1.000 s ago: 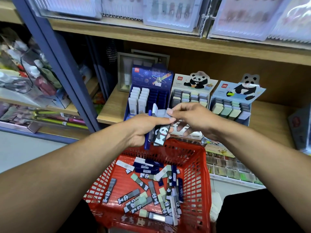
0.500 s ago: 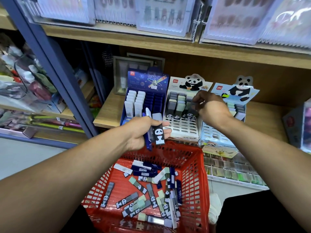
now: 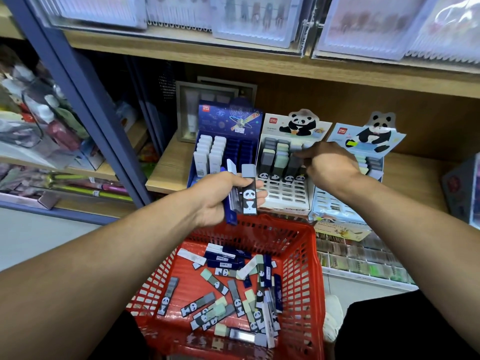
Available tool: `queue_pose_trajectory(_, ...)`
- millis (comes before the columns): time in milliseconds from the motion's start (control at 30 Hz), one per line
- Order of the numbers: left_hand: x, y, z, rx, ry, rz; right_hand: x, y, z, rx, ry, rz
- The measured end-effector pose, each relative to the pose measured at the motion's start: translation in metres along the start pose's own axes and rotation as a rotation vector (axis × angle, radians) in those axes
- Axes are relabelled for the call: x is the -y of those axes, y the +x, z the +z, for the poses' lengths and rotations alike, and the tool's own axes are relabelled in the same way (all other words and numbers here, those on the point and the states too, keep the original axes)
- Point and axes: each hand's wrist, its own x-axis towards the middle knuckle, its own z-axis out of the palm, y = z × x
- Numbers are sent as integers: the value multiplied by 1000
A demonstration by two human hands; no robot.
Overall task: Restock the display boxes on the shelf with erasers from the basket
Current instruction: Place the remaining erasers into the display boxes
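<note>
We see a long wooden shelf point(image 3: 171, 168) carrying three cardboard display boxes side by side: a dark blue space-print box point(image 3: 226, 149) on the left, a white panda box point(image 3: 284, 178) in the middle and a pale blue panda box point(image 3: 363, 141) on the right. Below and in front of them sits a red plastic mesh basket point(image 3: 304, 268), its floor strewn with loose erasers point(image 3: 233, 289) in panda, navy and white sleeves.

Our left hand point(image 3: 220, 196) hovers over the basket's far rim, fingers curled round a small bundle of erasers point(image 3: 242, 193); the foremost is grey with a black panda sleeve, with navy and white ones behind it.

Our right hand point(image 3: 330, 162) reaches into the white panda box, fingertips pinching a dark grey eraser point(image 3: 293, 162) standing in the third column, just beside the grey and green ones already there.
</note>
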Motion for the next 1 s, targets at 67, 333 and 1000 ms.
queue_pose_trajectory(67, 0, 0, 0, 17, 8, 9, 7, -3, -1, 39, -92, 35)
queue_pose_trajectory(333, 3, -2, 4, 154, 75, 2, 40, -49, -20, 334, 700, -107)
queue_pose_trajectory(1000, 4, 2, -1, 47, -9, -51, -21, 0, 2, -97, 375, -55)
